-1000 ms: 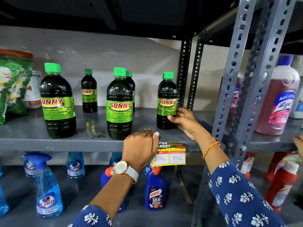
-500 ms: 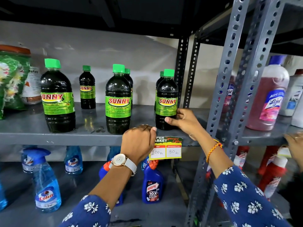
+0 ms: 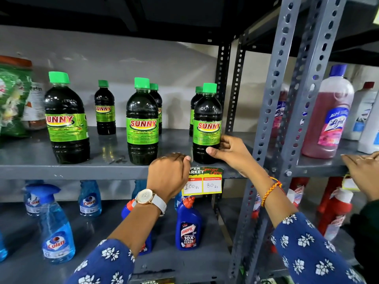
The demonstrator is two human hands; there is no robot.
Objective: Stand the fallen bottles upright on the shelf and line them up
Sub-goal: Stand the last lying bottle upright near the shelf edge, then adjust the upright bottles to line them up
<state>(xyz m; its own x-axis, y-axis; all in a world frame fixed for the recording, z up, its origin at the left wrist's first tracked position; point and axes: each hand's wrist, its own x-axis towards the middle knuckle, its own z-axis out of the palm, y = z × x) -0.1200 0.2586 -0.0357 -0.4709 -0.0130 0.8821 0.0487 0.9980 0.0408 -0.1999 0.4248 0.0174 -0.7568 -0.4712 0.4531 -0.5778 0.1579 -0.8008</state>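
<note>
Several dark Sunny bottles with green caps stand upright on the grey shelf (image 3: 61,169). Three are in front: the left bottle (image 3: 66,117), the middle bottle (image 3: 142,121) and the right bottle (image 3: 207,124). Smaller-looking ones stand behind, such as a rear bottle (image 3: 105,108). My right hand (image 3: 231,153) grips the lower right side of the right bottle, thumb across its front. My left hand (image 3: 169,174) is a closed fist resting on the shelf's front edge, beside a price tag (image 3: 203,181), holding nothing.
Grey perforated uprights (image 3: 272,119) rise just right of my right hand. A green packet (image 3: 12,99) sits far left. Pink Lizol bottle (image 3: 328,113) stands on the neighbouring shelf, where another person's hand (image 3: 363,173) rests. Blue Colin sprays (image 3: 55,228) and a Harpic bottle (image 3: 188,226) fill the shelf below.
My right hand has closed more firmly on the right bottle, which has come slightly forward. My left fist has stayed on the shelf edge. Another person's hand has come in at the right.
</note>
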